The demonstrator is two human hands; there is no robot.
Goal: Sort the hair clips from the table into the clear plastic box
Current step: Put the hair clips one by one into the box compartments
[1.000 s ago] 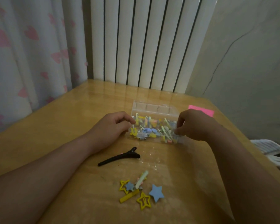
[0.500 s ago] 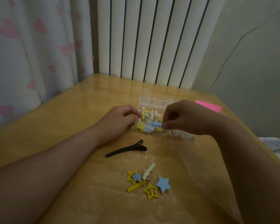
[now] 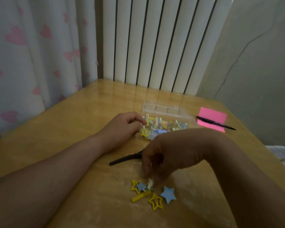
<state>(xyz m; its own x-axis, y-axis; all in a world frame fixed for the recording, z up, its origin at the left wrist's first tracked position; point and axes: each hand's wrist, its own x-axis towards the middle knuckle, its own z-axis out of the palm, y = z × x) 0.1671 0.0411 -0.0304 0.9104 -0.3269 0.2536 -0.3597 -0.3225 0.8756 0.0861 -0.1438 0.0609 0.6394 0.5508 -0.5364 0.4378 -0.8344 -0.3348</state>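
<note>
A clear plastic box point(image 3: 169, 111) holding several small coloured clips stands at the table's far middle. My left hand point(image 3: 122, 127) rests at the box's left end, fingers curled against its edge. A small pile of clips lies near me: two yellow outline stars point(image 3: 155, 201), a large blue star point(image 3: 168, 194), a yellow bar clip point(image 3: 140, 196) and a pale clip point(image 3: 149, 184). My right hand point(image 3: 156, 163) reaches down over the pile and pinches the pale clip with its fingertips. A long black clip point(image 3: 122, 159) lies between pile and box, partly hidden by my right hand.
A pink notepad point(image 3: 211, 117) with a black pen point(image 3: 215, 123) across it lies right of the box. A white radiator stands behind the wooden table point(image 3: 64, 129), a heart-print curtain to the left. White cloth shows past the right edge.
My right hand left the box and came down toward me onto the clip pile, closing on the pale clip. My left hand stayed at the box. The view tilted up.
</note>
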